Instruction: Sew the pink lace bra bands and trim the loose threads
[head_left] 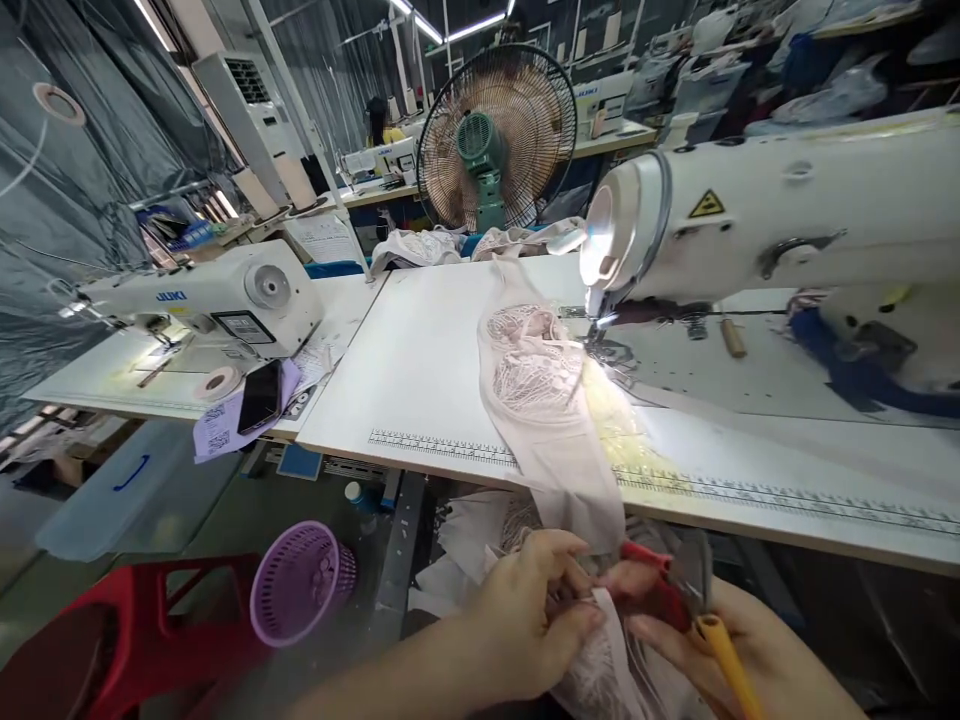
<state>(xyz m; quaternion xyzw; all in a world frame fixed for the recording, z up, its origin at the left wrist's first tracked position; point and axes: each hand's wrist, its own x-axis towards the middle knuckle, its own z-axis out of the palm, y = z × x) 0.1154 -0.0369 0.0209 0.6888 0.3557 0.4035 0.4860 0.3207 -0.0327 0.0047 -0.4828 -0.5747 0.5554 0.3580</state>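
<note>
Below the table edge, my left hand (pixel 525 620) pinches a pale pink lace garment piece (pixel 600 665) between thumb and fingers. Close on its right, my right hand (pixel 750 640) is closed round scissors (pixel 694 575) with red and yellow-orange on their handles, its fingertips near the same fabric. Another pink lace garment (pixel 536 375) lies on the white table beside the needle of the sewing machine (pixel 772 210) and hangs over the edge towards my hands. Pale yellow material (pixel 619 415) shows beneath its right side.
A second sewing machine (pixel 217 300) stands at the left, with a phone (pixel 260 396) on papers near it. A large fan (pixel 496 140) is behind the table. A purple basket (pixel 300 585) and a red stool (pixel 157 625) are on the lower left.
</note>
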